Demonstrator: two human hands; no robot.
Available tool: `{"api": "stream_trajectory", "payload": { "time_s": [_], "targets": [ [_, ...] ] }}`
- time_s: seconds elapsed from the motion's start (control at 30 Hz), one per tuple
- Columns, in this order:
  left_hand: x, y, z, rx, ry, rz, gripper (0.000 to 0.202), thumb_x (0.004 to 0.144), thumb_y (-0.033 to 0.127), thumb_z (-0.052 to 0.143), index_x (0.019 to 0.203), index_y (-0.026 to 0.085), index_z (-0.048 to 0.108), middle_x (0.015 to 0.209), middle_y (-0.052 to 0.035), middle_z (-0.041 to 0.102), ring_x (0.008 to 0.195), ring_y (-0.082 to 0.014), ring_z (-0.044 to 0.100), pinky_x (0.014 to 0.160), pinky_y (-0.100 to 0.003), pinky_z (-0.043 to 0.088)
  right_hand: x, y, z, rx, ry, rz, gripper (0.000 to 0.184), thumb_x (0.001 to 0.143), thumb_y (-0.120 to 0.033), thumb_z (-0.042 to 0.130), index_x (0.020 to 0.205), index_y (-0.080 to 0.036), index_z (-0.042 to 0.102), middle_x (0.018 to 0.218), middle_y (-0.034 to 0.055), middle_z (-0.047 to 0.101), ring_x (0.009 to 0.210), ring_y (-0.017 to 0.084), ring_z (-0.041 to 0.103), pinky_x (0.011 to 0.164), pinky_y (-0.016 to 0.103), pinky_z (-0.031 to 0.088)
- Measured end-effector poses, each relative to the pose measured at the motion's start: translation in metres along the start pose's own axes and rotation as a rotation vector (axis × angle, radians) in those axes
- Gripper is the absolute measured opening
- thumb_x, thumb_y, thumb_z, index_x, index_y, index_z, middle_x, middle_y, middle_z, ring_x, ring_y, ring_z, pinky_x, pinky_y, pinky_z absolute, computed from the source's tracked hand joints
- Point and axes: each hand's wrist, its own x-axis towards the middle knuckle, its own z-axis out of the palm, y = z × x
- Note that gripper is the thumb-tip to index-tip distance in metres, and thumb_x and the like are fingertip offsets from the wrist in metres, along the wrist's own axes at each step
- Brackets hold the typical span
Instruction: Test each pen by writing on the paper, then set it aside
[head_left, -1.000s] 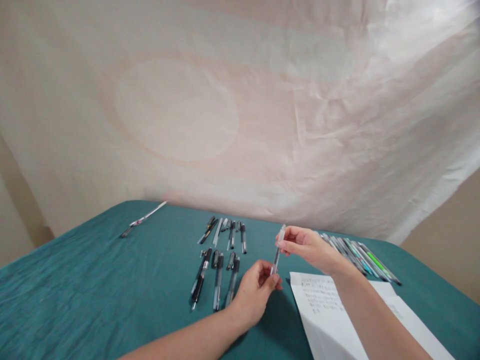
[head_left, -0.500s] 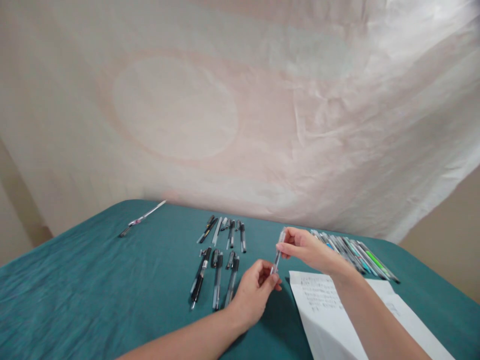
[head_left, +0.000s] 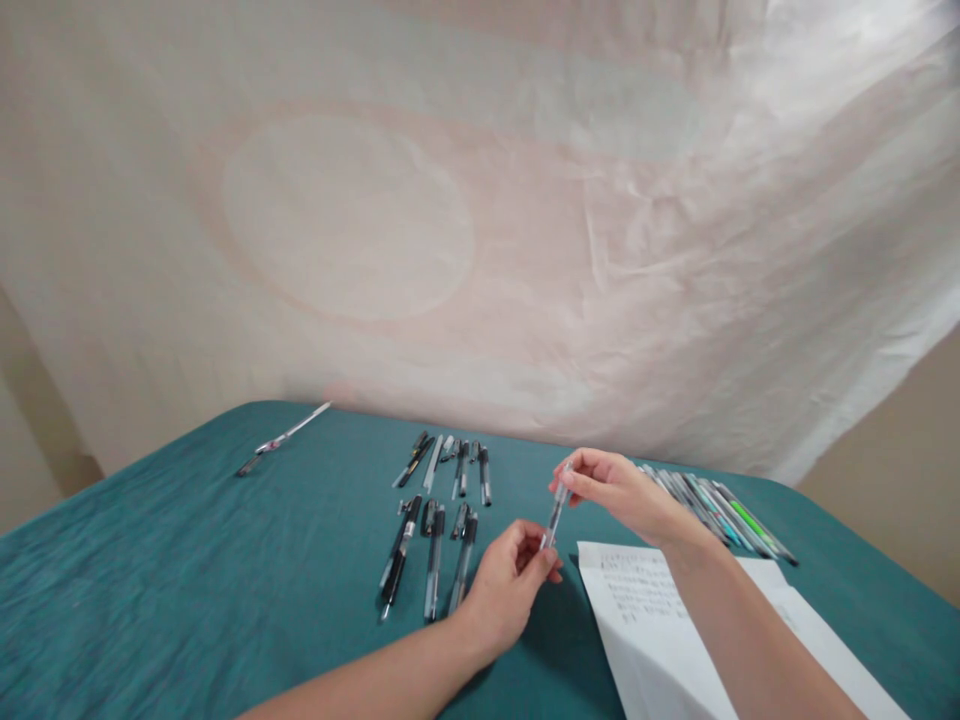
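A clear-barrelled pen (head_left: pixel 554 522) is held tilted above the table between my two hands. My left hand (head_left: pixel 508 580) pinches its lower end between thumb and fingers. At the upper end, the thumb and fingers of my right hand (head_left: pixel 615 488) are closed around the pen's top, partly hiding it. Left of my left hand lie dark-capped pens, among them a black pen (head_left: pixel 402 557), a clear pen with a separate cap (head_left: pixel 435 565) and another pen (head_left: pixel 463 560). Farther back is a row of smaller-looking pens and caps (head_left: pixel 462 470).
Handwritten white paper (head_left: pixel 645 640) lies under my right forearm. Behind it, a dense row of pens (head_left: pixel 712 510) includes a green one (head_left: pixel 748 520). A long thin pen-like piece (head_left: pixel 292 430) rests at the far left on the green tablecloth (head_left: pixel 187 580). A pale curtain (head_left: pixel 525 250) hangs behind.
My right hand's fingers have shifted up slightly to the pen's top end, with the thumb higher than before. My left hand keeps the same pinch in nearly the same place.
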Motion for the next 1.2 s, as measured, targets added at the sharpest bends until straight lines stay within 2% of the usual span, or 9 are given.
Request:
{"api": "stream_trajectory", "payload": {
  "time_s": [0.1,0.27,0.33,0.5,0.63,0.7,0.87,1.07,1.2],
  "targets": [
    [0.0011,-0.0005,0.0000,-0.006,0.002,-0.005,0.012,0.082,0.026,0.052,0.088,0.015,0.049,0.077,-0.0024,0.057,0.068,-0.0143,0.057,0.068,-0.028,0.045,0.0004,0.0008,-0.0008,-0.031,0.047,0.026,0.026,0.077,-0.041,0.061,0.078,-0.015,0.058,0.076,0.0042,0.066,0.069,0.014,0.058,0.062,0.027,0.047],
    [0.0027,-0.0026,-0.0015,0.013,-0.002,0.005,0.013,0.083,0.027,0.052,0.087,0.015,0.050,0.078,-0.0025,0.058,0.069,-0.0142,0.057,0.068,-0.027,0.045,-0.0037,-0.0046,-0.0066,0.061,-0.001,0.020,0.037,0.083,-0.044,0.050,0.108,-0.018,0.060,0.106,0.0092,0.064,0.092,0.019,0.059,0.072,0.033,0.049],
    [0.0022,-0.0031,-0.0016,0.021,-0.008,0.009,0.013,0.083,0.027,0.052,0.088,0.015,0.050,0.078,-0.0027,0.058,0.069,-0.0145,0.057,0.068,-0.028,0.045,-0.0037,-0.0053,-0.0077,0.039,0.032,-0.004,0.035,0.082,-0.043,0.051,0.102,-0.018,0.064,0.103,0.0088,0.065,0.090,0.019,0.059,0.072,0.032,0.049],
    [0.0007,-0.0030,-0.0013,0.008,-0.006,0.002,0.013,0.083,0.026,0.052,0.089,0.015,0.049,0.078,-0.0026,0.057,0.068,-0.0143,0.057,0.067,-0.028,0.045,-0.0010,-0.0029,-0.0069,-0.038,0.132,0.006,0.028,0.078,-0.042,0.059,0.078,-0.015,0.066,0.074,0.0036,0.066,0.069,0.013,0.057,0.065,0.028,0.047],
    [0.0011,-0.0029,-0.0024,0.010,-0.006,-0.002,0.013,0.083,0.027,0.052,0.089,0.015,0.049,0.078,-0.0022,0.057,0.069,-0.0141,0.057,0.068,-0.027,0.045,-0.0021,-0.0043,-0.0076,0.044,0.069,0.029,0.036,0.080,-0.046,0.054,0.099,-0.017,0.065,0.096,0.0075,0.066,0.082,0.017,0.059,0.068,0.030,0.049],
    [0.0010,-0.0029,-0.0025,0.016,-0.013,0.005,0.013,0.083,0.027,0.052,0.088,0.016,0.049,0.078,-0.0022,0.058,0.069,-0.0143,0.057,0.068,-0.027,0.045,-0.0030,-0.0050,-0.0080,0.047,0.039,0.017,0.038,0.080,-0.045,0.054,0.104,-0.018,0.064,0.099,0.0078,0.065,0.085,0.017,0.058,0.071,0.031,0.049],
    [0.0000,-0.0017,-0.0010,0.003,-0.011,0.006,0.014,0.083,0.027,0.053,0.089,0.015,0.049,0.078,-0.0022,0.057,0.068,-0.0142,0.057,0.068,-0.027,0.045,-0.0020,-0.0023,-0.0063,-0.019,0.123,0.018,0.029,0.076,-0.044,0.061,0.079,-0.015,0.065,0.076,0.0036,0.066,0.069,0.013,0.057,0.065,0.028,0.046],
    [0.0003,0.0005,-0.0013,0.022,-0.006,0.003,0.015,0.083,0.029,0.053,0.088,0.015,0.050,0.078,-0.0029,0.058,0.069,-0.0147,0.058,0.068,-0.028,0.045,-0.0022,-0.0021,-0.0058,0.066,0.020,0.046,0.037,0.080,-0.046,0.055,0.102,-0.017,0.064,0.099,0.0080,0.065,0.085,0.018,0.058,0.070,0.031,0.048],
    [0.0003,0.0000,-0.0013,0.018,-0.008,0.005,0.015,0.082,0.029,0.054,0.089,0.015,0.050,0.078,-0.0033,0.059,0.069,-0.0149,0.058,0.068,-0.028,0.045,-0.0008,-0.0001,-0.0055,0.002,0.100,0.029,0.031,0.076,-0.045,0.060,0.082,-0.015,0.066,0.080,0.0048,0.066,0.072,0.015,0.058,0.066,0.028,0.046]
  ]
}}
